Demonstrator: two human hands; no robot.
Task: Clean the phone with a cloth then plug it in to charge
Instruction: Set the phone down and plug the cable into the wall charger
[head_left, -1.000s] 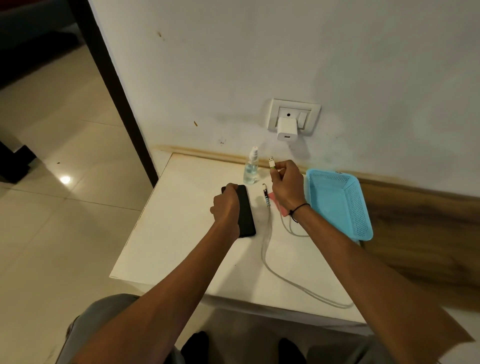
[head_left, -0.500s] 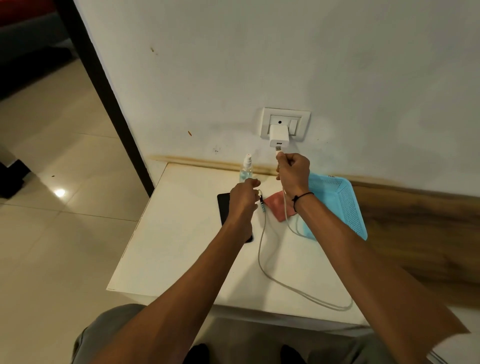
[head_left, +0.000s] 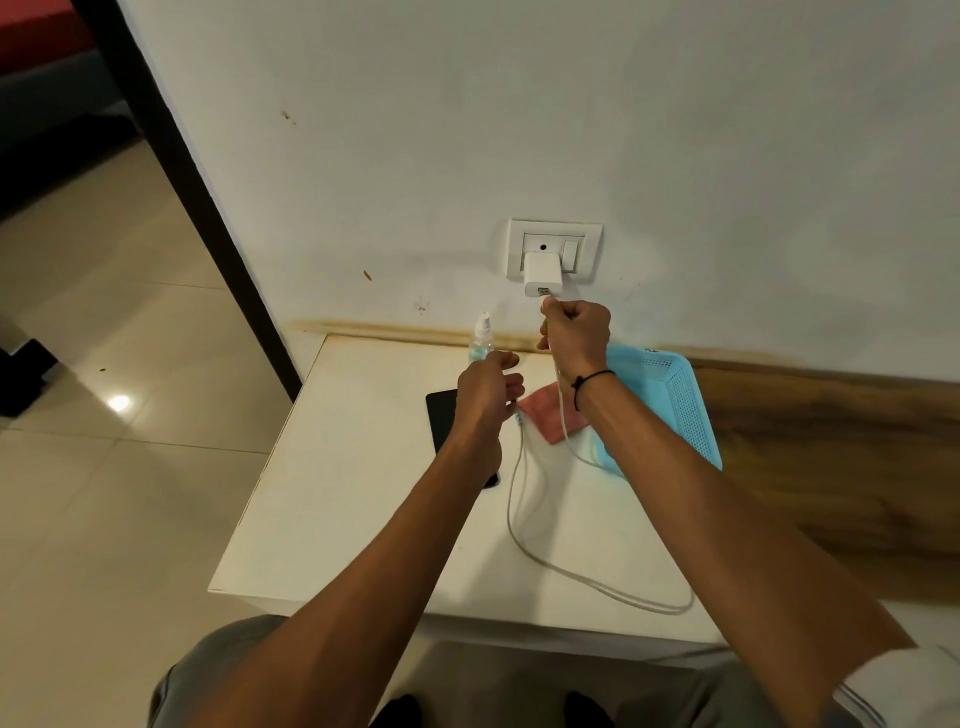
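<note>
- One view only, from the head camera, and we take it from the wall downward.
- Our right hand (head_left: 574, 330) pinches the USB end of the charging cable (head_left: 514, 499) and holds it right at the port on the underside of the white adapter (head_left: 542, 274), which sits in the wall socket (head_left: 555, 250). A second ago this hand was low over the tabletop (head_left: 332, 493) with the plug merely raised; half a second ago it was already up under the adapter.
- Whether the plug is seated we cannot tell; its tip meets the port, but the fingers hide the joint.
- Our left hand (head_left: 491, 387) has left the phone (head_left: 441, 421), which it gripped a second ago. It now hovers above the phone with fingers loosely curled and holds nothing that we can make out.
- The phone lies flat and dark on the tabletop, partly hidden under our left forearm, with the cable's small end just beside it, not yet in it.
- The pink cloth (head_left: 545, 418) lies set down between the phone and the blue basket (head_left: 680, 410); the spray bottle (head_left: 481, 340) stands near the wall.
- We judge that cleaning is done and charging is under way: the wall end first, then the phone end.
</note>
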